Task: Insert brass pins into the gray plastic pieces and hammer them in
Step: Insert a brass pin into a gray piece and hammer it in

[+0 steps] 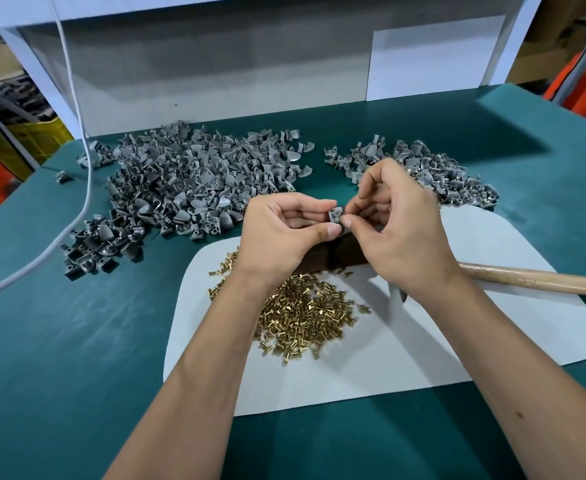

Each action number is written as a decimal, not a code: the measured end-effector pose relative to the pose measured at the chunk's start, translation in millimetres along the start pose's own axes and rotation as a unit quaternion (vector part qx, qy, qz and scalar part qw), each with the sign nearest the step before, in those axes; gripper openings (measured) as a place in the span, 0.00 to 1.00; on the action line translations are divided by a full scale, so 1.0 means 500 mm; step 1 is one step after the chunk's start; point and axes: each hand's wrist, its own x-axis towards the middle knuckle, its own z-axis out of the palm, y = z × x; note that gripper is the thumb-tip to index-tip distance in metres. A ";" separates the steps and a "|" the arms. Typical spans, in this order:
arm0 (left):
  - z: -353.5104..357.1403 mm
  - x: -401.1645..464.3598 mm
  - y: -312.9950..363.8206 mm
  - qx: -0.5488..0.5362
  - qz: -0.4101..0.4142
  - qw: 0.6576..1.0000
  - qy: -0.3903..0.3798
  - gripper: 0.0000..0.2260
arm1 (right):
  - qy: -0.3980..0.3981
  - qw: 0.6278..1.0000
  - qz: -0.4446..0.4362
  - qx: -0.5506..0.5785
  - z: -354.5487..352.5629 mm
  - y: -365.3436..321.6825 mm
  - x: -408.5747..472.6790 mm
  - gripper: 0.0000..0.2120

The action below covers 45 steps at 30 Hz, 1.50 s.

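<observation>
head view | looks forward-down | close over green table [76, 341]

Gray piece [335, 215] pinched aloft — brass pins [305, 311] heaped below.

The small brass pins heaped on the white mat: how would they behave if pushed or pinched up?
The small brass pins look short and headed, so they would probably scatter and roll in arcs. On the smooth white mat they likely slide easily. Their tiny size suggests a fiddly pinch.
</observation>
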 end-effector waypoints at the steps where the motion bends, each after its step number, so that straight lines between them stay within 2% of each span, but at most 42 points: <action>1: 0.001 0.000 0.000 0.002 -0.002 1.000 0.002 0.15 | 0.001 1.000 -0.001 -0.009 0.000 -0.001 0.000 0.17; 6: 0.009 -0.002 -0.001 0.009 0.000 1.000 0.000 0.14 | 0.004 0.999 -0.007 -0.039 0.000 -0.001 0.000 0.16; 11: 0.005 0.000 -0.003 -0.008 -0.003 1.000 0.016 0.15 | 0.023 0.999 -0.023 -0.025 0.005 -0.001 -0.002 0.11; 18: -0.004 0.000 -0.001 -0.028 -0.022 0.999 0.008 0.15 | -0.013 0.997 -0.068 -0.038 -0.017 0.003 0.002 0.10; 27: -0.008 -0.002 0.008 -0.093 -0.064 0.994 -0.017 0.11 | -0.003 0.978 -0.171 -0.121 -0.024 0.014 0.009 0.03; 31: -0.007 -0.001 0.009 -0.081 -0.057 0.995 -0.022 0.05 | -0.014 0.981 -0.153 -0.120 -0.016 0.016 0.009 0.02; 36: 0.007 -0.001 0.003 -0.003 0.013 1.000 0.017 0.13 | -0.015 0.988 -0.112 -0.108 -0.012 0.018 0.009 0.02; 45: 0.035 -0.002 -0.006 -0.022 -0.006 0.997 0.075 0.08 | 0.037 0.989 -0.076 -0.118 0.000 0.015 0.006 0.02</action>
